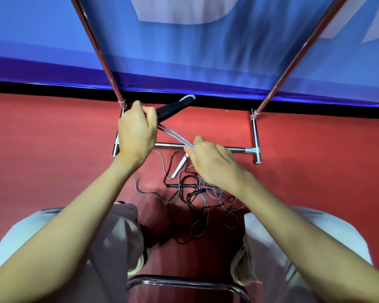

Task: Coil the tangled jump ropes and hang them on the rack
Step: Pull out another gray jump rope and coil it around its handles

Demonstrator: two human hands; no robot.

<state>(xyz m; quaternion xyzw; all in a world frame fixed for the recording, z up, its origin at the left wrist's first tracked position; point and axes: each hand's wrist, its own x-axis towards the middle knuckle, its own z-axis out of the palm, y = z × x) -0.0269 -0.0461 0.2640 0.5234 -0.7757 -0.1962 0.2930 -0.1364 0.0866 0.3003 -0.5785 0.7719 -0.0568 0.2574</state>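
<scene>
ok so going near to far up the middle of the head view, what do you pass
chrome chair rail → tangled ropes on the floor → white handle → rack's bottom crossbar → grey cords stretched between the hands → black handles in the left hand → blue banner

A matte red floor (315, 149) fills the near and middle ground, lit evenly and brightest near its centre. At the far side, a glossy blue fabric banner (184, 51) with pale, blurred lettering spans the full width from left to right, hanging down to a narrow black strip (53, 88) that runs along the floor's far edge. At the near edge, centre, a curved chromed tube of a seat frame (184, 283) catches the light just above the red surface.
</scene>
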